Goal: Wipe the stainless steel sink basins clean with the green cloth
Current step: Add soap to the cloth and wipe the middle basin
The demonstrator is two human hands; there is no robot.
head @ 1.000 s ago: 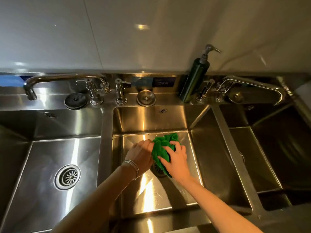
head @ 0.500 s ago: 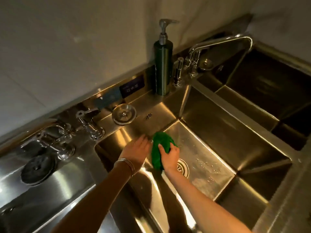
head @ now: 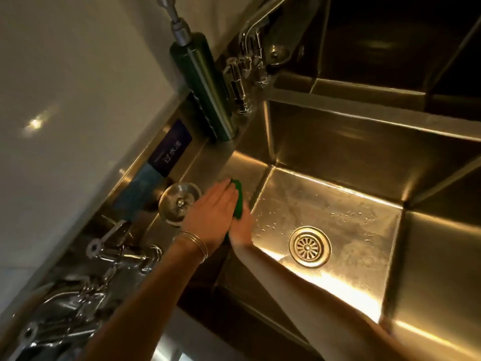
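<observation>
Cloth, green and bunched [head: 237,201], sat pressed against the back wall of the middle stainless steel sink basin [head: 325,199], at the corner where wall met floor, mostly hidden between two hands. Left hand [head: 210,217], thin metal bangles [head: 194,242] at the wrist, lay flat over the cloth with fingers straight and together, pressing rather than gripping. Right hand [head: 242,229] sat just beneath and beside it, touching the cloth's lower edge; whether its fingers curled round the fabric could not be told, being covered by the left hand. Water droplets were scattered on the basin floor near the round slotted steel drain [head: 309,246]. Round steel drain stopper [head: 179,203] rested on the ledge just behind the left hand; tall dark green pump bottle [head: 205,89] stood further along. Step in hand judged as wiping the rear wall of the middle basin. Next move likely called for dragging the cloth along that wall, then over the wet floor around the drain, with steady pressure. Far basin, dim, looked not yet reached.
</observation>
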